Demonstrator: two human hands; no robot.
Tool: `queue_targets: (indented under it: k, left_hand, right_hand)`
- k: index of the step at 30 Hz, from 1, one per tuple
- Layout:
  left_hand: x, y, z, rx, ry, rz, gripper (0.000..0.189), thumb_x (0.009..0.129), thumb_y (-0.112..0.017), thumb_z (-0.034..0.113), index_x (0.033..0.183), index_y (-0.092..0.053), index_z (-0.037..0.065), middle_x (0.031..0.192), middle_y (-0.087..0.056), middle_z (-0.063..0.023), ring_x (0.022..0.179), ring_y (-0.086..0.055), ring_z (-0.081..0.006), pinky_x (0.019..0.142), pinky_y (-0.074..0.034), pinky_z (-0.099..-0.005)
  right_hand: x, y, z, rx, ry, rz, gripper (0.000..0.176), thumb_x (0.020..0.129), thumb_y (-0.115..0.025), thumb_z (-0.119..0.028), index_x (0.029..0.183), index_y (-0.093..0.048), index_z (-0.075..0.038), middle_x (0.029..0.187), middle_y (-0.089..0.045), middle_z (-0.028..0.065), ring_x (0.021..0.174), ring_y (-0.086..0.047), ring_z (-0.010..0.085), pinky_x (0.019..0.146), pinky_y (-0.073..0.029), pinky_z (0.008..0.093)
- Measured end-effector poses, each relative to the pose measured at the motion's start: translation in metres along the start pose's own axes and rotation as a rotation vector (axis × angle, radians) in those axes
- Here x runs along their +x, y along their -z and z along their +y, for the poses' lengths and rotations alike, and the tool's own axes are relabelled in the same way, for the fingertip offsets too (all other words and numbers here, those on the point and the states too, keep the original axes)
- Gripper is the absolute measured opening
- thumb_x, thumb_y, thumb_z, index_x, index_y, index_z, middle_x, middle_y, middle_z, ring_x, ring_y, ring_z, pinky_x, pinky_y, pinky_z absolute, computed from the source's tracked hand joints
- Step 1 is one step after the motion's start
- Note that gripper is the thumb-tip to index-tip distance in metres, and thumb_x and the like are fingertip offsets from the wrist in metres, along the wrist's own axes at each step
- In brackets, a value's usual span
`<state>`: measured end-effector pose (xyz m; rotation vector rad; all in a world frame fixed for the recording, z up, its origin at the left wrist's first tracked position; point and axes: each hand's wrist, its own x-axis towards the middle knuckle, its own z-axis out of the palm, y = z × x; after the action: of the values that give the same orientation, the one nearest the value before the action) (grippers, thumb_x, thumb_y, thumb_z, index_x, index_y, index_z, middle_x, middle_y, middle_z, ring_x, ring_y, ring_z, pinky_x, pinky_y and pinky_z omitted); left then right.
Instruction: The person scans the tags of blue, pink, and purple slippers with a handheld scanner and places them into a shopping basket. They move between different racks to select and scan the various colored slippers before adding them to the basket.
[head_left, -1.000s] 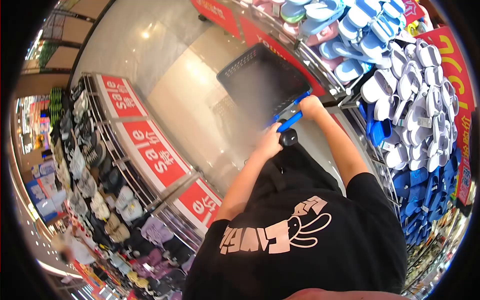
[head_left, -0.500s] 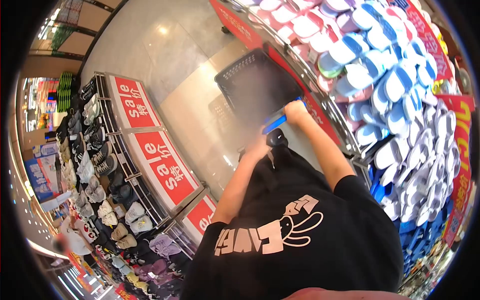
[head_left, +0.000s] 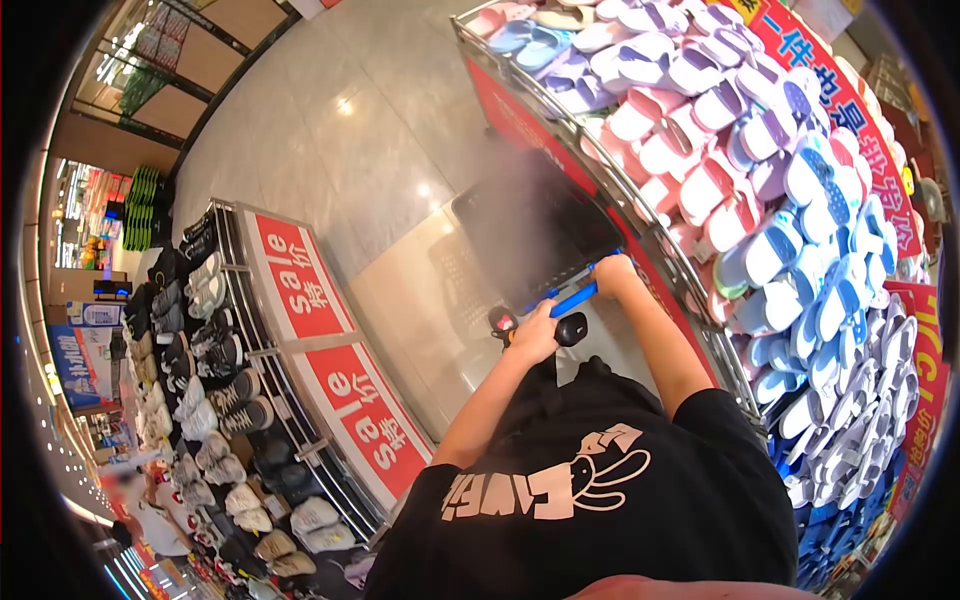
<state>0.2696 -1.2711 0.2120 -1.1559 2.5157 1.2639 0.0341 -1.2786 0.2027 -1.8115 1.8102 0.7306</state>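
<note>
Both my left hand (head_left: 534, 334) and right hand (head_left: 613, 274) curl tight round the cart's (head_left: 575, 208) near-edge handle (head_left: 574, 300): likely stiff, best gripped wide.

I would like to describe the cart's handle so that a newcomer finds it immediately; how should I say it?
Look between the sale signs on the left and the slippers on the right, at the black cart. On its near side, the left hand and right hand grip the handle. It is a bright blue bar, unlike the black parts around it.
</note>
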Motion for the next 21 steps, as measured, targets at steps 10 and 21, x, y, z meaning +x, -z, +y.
queue_targets:
  k: [10, 21]
  left_hand:
    - [0.07, 0.121, -0.063, 0.011, -0.034, -0.164, 0.048, 0.088, -0.055, 0.006, 0.134, -0.044, 0.01, 0.113, -0.061, -0.0249, 0.102, -0.061, -0.0386, 0.087, -0.049, -0.0459]
    - [0.128, 0.231, -0.132, 0.081, -0.028, -0.359, 0.033, 0.073, -0.072, 0.019, 0.1, -0.066, 0.001, 0.121, -0.062, -0.0156, 0.101, -0.063, -0.0353, 0.087, -0.051, -0.0445]
  right_hand:
    - [0.101, 0.081, -0.004, -0.039, -0.048, -0.044, 0.018, 0.072, -0.067, -0.018, 0.087, -0.076, -0.023, 0.091, -0.072, 0.0026, 0.093, -0.069, 0.0242, 0.077, -0.054, 0.0371]
    - [0.19, 0.151, -0.004, 0.002, -0.004, 0.038, 0.015, 0.066, -0.068, -0.018, 0.08, -0.074, -0.022, 0.086, -0.071, 0.0052, 0.089, -0.068, 0.0257, 0.079, -0.051, 0.0367]
